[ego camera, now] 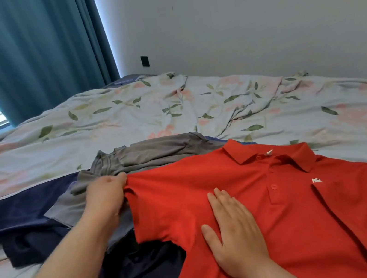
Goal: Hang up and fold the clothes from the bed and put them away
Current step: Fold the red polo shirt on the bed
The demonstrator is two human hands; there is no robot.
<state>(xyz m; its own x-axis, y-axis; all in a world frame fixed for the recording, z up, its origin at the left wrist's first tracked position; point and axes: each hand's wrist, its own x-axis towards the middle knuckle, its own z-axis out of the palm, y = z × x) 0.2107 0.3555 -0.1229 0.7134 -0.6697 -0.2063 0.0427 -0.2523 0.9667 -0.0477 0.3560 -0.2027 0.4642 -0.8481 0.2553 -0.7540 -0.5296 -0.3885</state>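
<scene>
red polo (299, 211) lies face-up on the bed (126, 124) over darker clothes (20, 214), right grip (236, 229) flat and spread, likely pinning it, left grip (107, 195) pinched on its sleeve (155, 206) to draw it smooth.

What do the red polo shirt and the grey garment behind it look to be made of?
The red polo shirt: probably a matte knit, cotton or a blend; fine even texture, soft creases, no shine. The grey garment: seemingly a thinner, smooth synthetic; faint sheen, bunches in fine folds. Sight alone cannot confirm either.
</scene>
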